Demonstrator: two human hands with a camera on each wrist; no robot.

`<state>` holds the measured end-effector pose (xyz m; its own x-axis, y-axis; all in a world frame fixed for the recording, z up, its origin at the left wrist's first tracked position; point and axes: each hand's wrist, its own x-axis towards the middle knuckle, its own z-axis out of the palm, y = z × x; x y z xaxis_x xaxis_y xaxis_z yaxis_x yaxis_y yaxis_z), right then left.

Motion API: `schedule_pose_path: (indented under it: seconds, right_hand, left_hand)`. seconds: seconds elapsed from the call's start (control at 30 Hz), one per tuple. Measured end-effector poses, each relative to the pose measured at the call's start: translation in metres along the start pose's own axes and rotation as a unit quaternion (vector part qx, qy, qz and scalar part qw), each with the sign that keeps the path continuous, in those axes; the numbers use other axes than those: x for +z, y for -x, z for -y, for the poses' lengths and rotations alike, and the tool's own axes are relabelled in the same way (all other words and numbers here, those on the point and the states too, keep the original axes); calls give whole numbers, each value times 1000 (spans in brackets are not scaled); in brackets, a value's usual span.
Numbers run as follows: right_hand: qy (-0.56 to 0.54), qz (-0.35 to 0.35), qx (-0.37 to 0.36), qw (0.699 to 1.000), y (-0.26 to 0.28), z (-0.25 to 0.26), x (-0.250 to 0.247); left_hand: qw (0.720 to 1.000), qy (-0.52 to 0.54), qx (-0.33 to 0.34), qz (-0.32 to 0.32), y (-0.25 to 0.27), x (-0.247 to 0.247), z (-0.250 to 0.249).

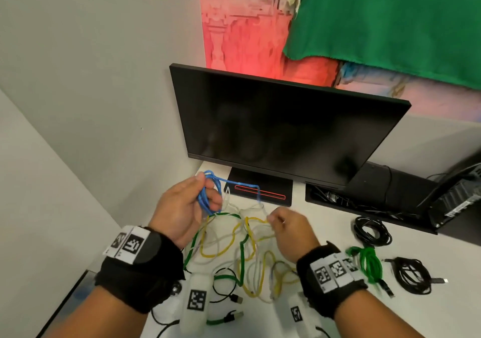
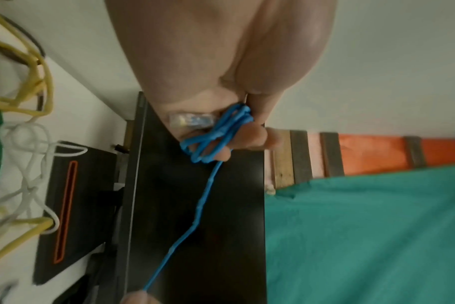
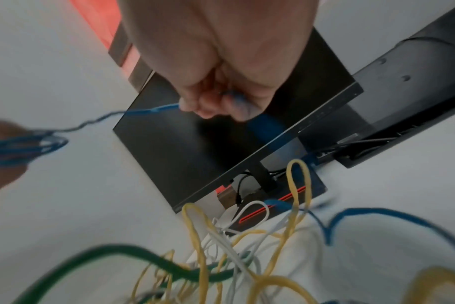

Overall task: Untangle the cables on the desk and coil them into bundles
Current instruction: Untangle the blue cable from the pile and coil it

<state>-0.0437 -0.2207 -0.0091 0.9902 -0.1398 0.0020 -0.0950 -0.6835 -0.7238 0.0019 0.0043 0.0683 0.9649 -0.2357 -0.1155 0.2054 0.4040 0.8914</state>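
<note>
My left hand (image 1: 200, 199) is raised above the desk and grips several loops of a blue cable (image 1: 207, 197), with its clear plug against the palm (image 2: 181, 120). A blue strand (image 2: 195, 216) runs from those loops to my right hand (image 1: 276, 220), which pinches it (image 3: 169, 107) between curled fingers just above the desk. Below both hands a tangle of yellow (image 1: 226, 246), green (image 1: 242, 249) and white (image 1: 256, 267) cables lies on the white desk (image 1: 325, 223). More of the blue cable (image 3: 377, 214) trails across the desk.
A black monitor (image 1: 281, 134) with a red-striped base (image 1: 260, 194) stands behind the tangle. To the right lie a coiled green bundle (image 1: 369, 262) and two black cable bundles (image 1: 372, 231) (image 1: 413, 275). A black cable tray (image 1: 364, 202) runs at the back right. A grey wall (image 1: 91, 103) closes the left.
</note>
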Motion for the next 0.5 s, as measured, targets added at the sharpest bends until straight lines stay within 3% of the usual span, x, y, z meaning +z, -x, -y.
schedule_pose_path:
  seconds: [0.07, 0.1, 0.2, 0.27, 0.33, 0.43, 0.5]
  right_hand:
    - [86, 157, -65, 982, 9, 18, 11]
    - [85, 201, -105, 970, 14, 28, 13]
    - [-25, 236, -179, 955, 21, 56, 6]
    - [-115, 204, -204, 951, 17, 68, -5]
    - [-171, 150, -218, 949, 10, 73, -13]
    - [-144, 18, -213, 966, 0, 67, -11]
    - [-130, -51, -180, 974, -4, 61, -7]
  left_hand:
    - [993, -105, 40, 23, -2, 6, 5]
    - [982, -175, 58, 32, -3, 8, 8]
    - [936, -336, 84, 70, -3, 8, 16]
    - [925, -358, 77, 98, 1, 8, 21]
    - [936, -328, 68, 106, 6, 13, 24]
    - [948, -311, 45, 49, 8, 18, 26]
    - [967, -243, -7, 74, 9, 23, 25]
